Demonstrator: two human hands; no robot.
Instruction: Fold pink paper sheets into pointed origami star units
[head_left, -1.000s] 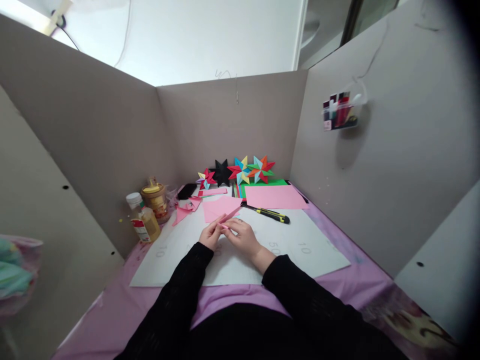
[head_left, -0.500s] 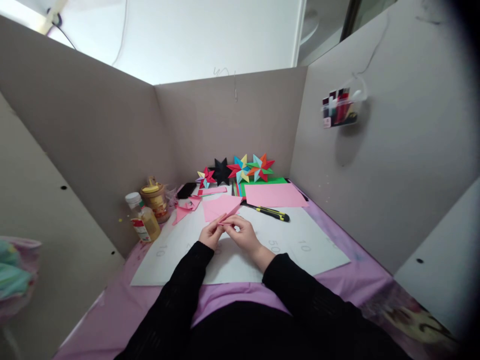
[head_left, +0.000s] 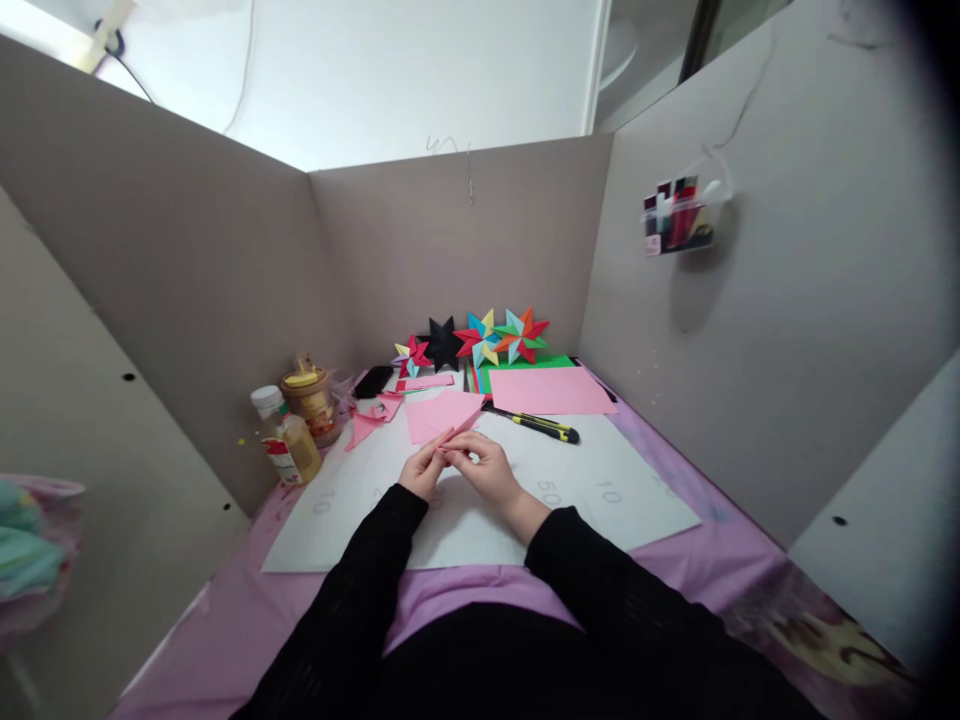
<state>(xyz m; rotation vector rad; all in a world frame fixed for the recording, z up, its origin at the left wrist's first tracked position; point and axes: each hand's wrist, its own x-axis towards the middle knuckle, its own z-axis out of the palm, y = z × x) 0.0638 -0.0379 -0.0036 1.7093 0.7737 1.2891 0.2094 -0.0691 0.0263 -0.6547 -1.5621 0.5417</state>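
Grey panels (head_left: 472,240) enclose a table where a folded pink paper (head_left: 466,424) is pinched left of the cutter (head_left: 538,427)

Purple cloth (head_left: 180,650) covers the table, and a white sheet (head_left: 622,530) runs beneath the cutter. To the cutter's left and slightly nearer the person, the left hand (head_left: 421,472) has its fingers curled in on the folded pink paper. The right hand (head_left: 486,475), also on the cutter's near left side, closes thumb and fingers on the paper's near end.

The step looks like pressing or tucking a fold. To do it well, I would let the left hand steady the layers with their edges level, while the right thumb works the crease slowly; hard squeezing could bend the point. Creasing against the white sheet would probably give a sharper line.

Fingers cover the paper's near end, so the number of layers and the exact fold cannot be told. Its far end overlaps a flat pink sheet (head_left: 439,412) left of the cutter's tip, making the outline hard to separate. The left fingertips are mostly hidden, and some pencilled numerals on the white sheet are covered by the hands.
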